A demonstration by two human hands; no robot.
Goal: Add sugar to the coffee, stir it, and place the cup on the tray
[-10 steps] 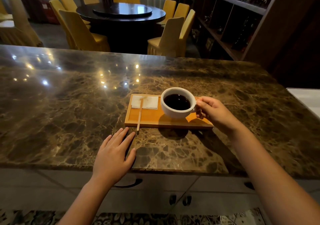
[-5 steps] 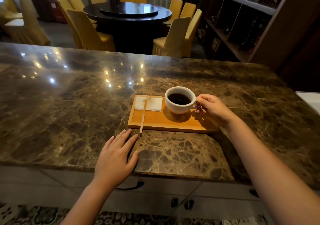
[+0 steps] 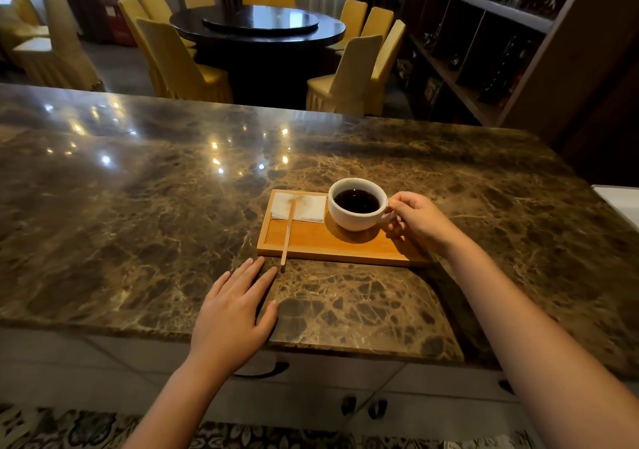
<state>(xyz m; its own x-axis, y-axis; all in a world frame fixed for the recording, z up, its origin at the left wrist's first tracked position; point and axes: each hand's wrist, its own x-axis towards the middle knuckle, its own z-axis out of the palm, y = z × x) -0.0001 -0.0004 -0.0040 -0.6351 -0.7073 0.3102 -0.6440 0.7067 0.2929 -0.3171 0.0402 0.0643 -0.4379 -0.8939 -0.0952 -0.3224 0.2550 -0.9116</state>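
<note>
A white cup (image 3: 356, 218) of dark coffee stands on the right half of a wooden tray (image 3: 311, 239). My right hand (image 3: 420, 218) grips the cup's handle from the right. A white napkin (image 3: 299, 206) lies at the tray's far left corner. A wooden stirrer (image 3: 287, 234) lies across the napkin and sticks out over the tray's near edge. My left hand (image 3: 231, 313) rests flat and open on the marble counter (image 3: 138, 206), just in front of the tray's near left corner, holding nothing.
The counter's near edge runs just under my left wrist, with drawers below. A white surface (image 3: 622, 203) adjoins the counter at the right. Beyond the counter stand a dark round table (image 3: 257, 28), yellow chairs and a dark shelf unit (image 3: 501, 33).
The cup came down from just above the tray and now rests on it, my right hand still on the handle. My left hand has stayed in place. The camera view shifted slightly.
</note>
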